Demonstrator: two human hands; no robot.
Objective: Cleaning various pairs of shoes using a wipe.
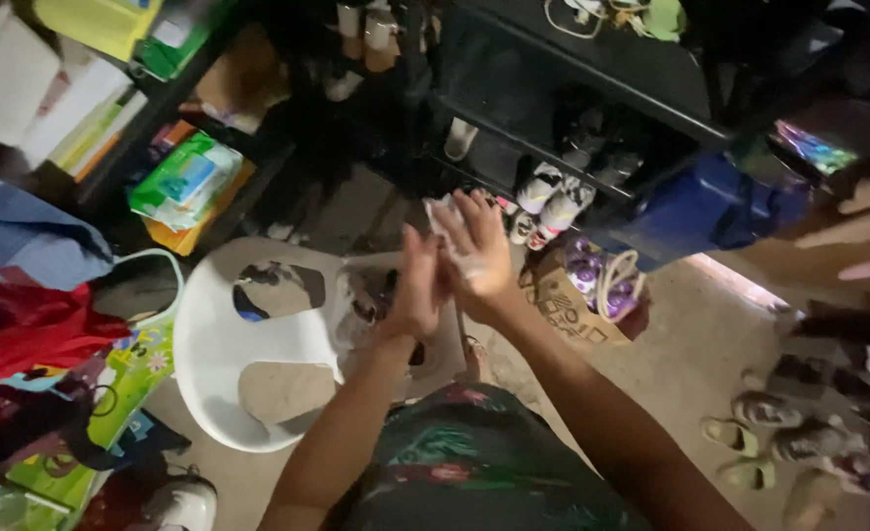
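Below, a cardboard box [563,305] holds a purple bag [602,280]; both hands, left [417,285] and right [474,251], press together, fingers open, around something white [442,214].

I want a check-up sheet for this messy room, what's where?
Surface: bare concrete floor.
Job's things: something small and white between the hands, too blurred to name.
Clutter: white plastic chair overturned; cardboard box; sandals; green packet on a shelf.
Hands: left hand and right hand pressed together, fingers raised.
Cables: nothing seen.
Surroundings: dark shoe rack, blue tub, red and blue cloths.
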